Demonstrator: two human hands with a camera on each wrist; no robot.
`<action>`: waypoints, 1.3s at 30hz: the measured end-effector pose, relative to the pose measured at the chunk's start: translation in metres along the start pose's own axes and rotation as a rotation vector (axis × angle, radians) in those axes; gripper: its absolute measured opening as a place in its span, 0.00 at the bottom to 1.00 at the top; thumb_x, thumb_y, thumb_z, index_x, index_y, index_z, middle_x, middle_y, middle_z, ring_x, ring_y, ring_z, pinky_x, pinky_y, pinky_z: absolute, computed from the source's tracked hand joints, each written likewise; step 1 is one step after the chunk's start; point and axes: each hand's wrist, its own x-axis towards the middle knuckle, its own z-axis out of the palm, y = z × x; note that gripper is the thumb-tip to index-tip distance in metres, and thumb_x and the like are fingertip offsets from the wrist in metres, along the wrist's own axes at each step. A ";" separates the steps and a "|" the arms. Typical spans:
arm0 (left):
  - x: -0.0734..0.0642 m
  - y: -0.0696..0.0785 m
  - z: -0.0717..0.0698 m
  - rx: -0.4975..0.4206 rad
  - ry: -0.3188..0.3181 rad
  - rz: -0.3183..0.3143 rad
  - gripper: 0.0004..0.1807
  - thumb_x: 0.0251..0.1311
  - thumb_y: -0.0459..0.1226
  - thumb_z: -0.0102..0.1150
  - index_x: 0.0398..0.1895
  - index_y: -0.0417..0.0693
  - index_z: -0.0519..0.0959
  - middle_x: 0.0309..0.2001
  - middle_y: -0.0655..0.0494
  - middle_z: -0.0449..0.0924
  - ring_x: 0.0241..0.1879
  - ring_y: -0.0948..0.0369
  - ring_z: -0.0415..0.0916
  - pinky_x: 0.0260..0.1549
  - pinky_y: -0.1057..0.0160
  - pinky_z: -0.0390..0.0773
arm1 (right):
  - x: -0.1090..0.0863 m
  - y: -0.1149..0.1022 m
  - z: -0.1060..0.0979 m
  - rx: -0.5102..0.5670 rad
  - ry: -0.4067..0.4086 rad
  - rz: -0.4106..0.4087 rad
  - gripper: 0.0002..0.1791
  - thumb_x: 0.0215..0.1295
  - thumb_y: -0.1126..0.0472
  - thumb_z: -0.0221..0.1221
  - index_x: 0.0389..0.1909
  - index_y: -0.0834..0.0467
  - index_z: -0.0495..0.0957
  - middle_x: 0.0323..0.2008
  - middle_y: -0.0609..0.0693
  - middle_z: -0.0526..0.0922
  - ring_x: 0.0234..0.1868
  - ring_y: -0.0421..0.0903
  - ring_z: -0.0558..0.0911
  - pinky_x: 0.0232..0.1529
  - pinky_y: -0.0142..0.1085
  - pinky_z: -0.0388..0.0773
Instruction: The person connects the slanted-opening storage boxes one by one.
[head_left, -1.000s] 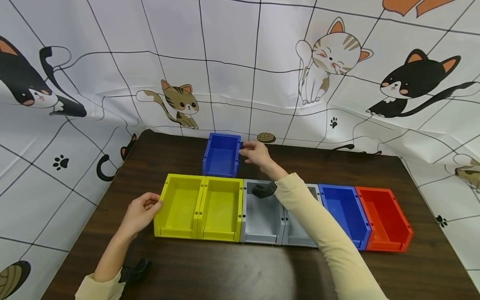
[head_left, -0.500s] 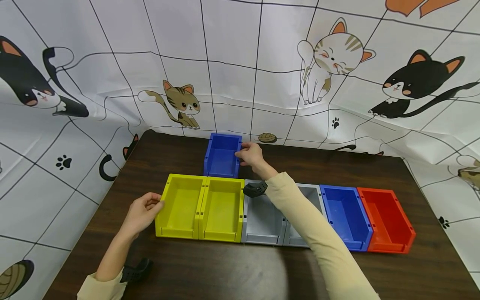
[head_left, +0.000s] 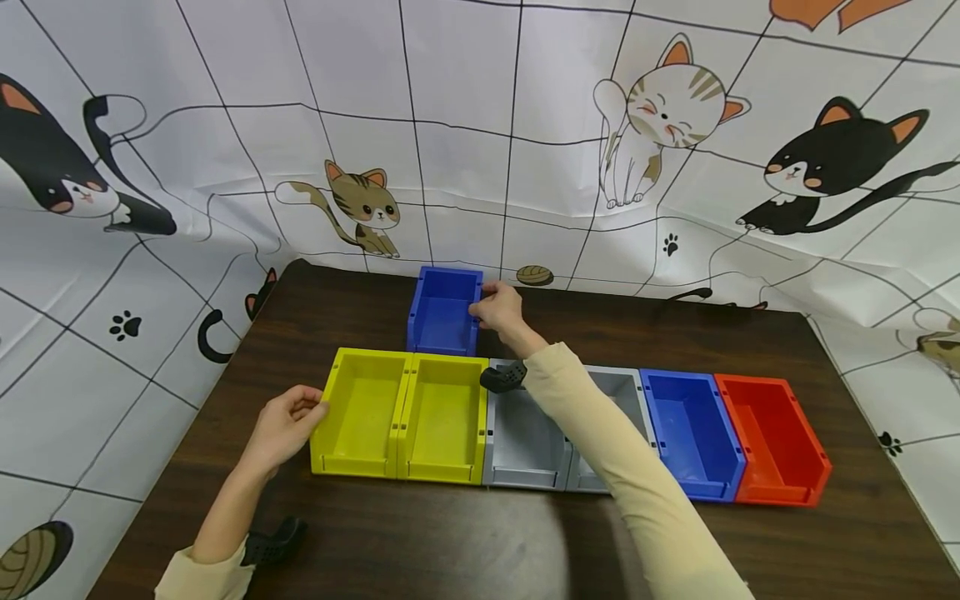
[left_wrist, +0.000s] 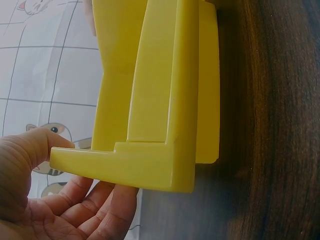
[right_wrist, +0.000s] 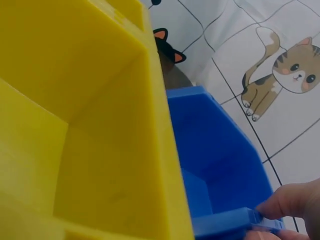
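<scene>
A single blue bin (head_left: 444, 312) stands behind the row of bins. My right hand (head_left: 501, 308) pinches its right side wall, and in the right wrist view the thumb (right_wrist: 285, 200) lies at the rim with fingers on the outer side. At the left end of the row is a yellow bin (head_left: 363, 412), also close up in the left wrist view. My left hand (head_left: 281, 425) grips its left side wall, thumb (left_wrist: 42, 142) over the rim and fingers (left_wrist: 122, 207) along the outside. No contents show in either bin.
The front row continues with a second yellow bin (head_left: 444, 421), two grey bins (head_left: 525, 442), a blue bin (head_left: 686, 433) and a red bin (head_left: 776, 437), side by side on the dark wooden table (head_left: 420, 542). A cat-print sheet (head_left: 465, 167) hangs behind.
My right hand has shifted slightly left and drawn in onto the wall of the rear blue bin. The bins and my left hand look unmoved.
</scene>
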 end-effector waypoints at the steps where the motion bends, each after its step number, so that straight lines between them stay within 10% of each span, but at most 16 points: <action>1: 0.000 0.000 0.000 0.000 0.001 -0.001 0.13 0.65 0.33 0.51 0.46 0.29 0.72 0.41 0.37 0.77 0.39 0.52 0.77 0.33 0.70 0.77 | 0.001 0.000 0.001 -0.014 0.009 -0.002 0.27 0.55 0.71 0.62 0.58 0.65 0.69 0.38 0.59 0.79 0.32 0.48 0.81 0.34 0.37 0.81; 24: 0.000 0.001 0.000 0.007 0.002 -0.016 0.13 0.66 0.33 0.51 0.47 0.29 0.72 0.42 0.36 0.77 0.40 0.51 0.76 0.34 0.68 0.77 | 0.000 -0.003 -0.001 -0.179 0.041 -0.002 0.28 0.55 0.69 0.64 0.58 0.63 0.69 0.43 0.58 0.78 0.39 0.52 0.82 0.27 0.36 0.81; 39: 0.000 0.002 0.002 0.040 0.035 -0.006 0.13 0.65 0.33 0.52 0.45 0.29 0.73 0.41 0.36 0.78 0.38 0.52 0.77 0.30 0.71 0.76 | -0.014 -0.027 -0.056 -0.162 0.049 -0.124 0.28 0.55 0.71 0.61 0.59 0.66 0.69 0.38 0.58 0.76 0.37 0.51 0.80 0.35 0.43 0.81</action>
